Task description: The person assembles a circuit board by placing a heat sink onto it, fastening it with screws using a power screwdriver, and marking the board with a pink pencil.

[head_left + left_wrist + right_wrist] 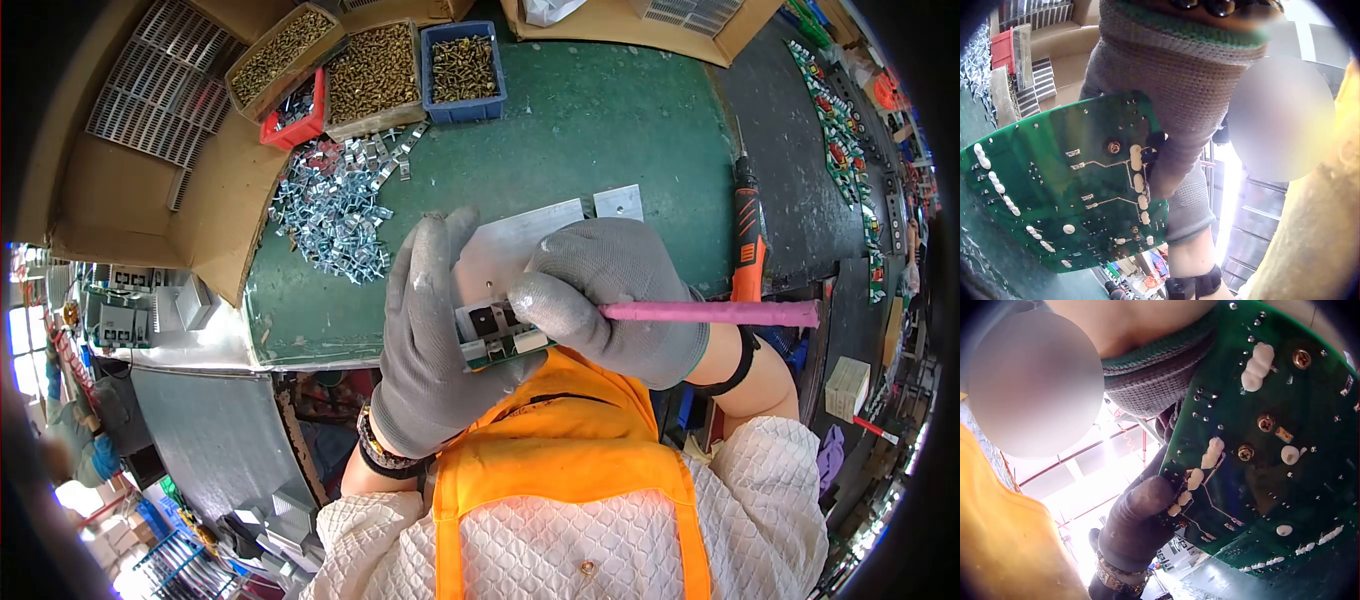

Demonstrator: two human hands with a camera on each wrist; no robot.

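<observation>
Both hands wear grey gloves. The left hand [425, 340] grips the near left edge of a green circuit board [1054, 181], whose underside with white blobs and solder points faces the wrist cameras. On its upper side are a metal plate [515, 245] and black and white components [490, 322]. The right hand [615, 300] lies over the board's right part, its fingers curled round a pink-wrapped rod [740, 313] that sticks out to the right. In the right wrist view the left hand's thumb [1150, 497] rests at the board's edge.
Beyond the hands, loose metal clips [335, 205] lie in a pile on the green table [600, 120]. Boxes of brass screws [375, 75] and a blue bin [463, 108] stand at the back. An orange and black power screwdriver [747, 235] lies at the right; cardboard boxes [125, 240] stand left.
</observation>
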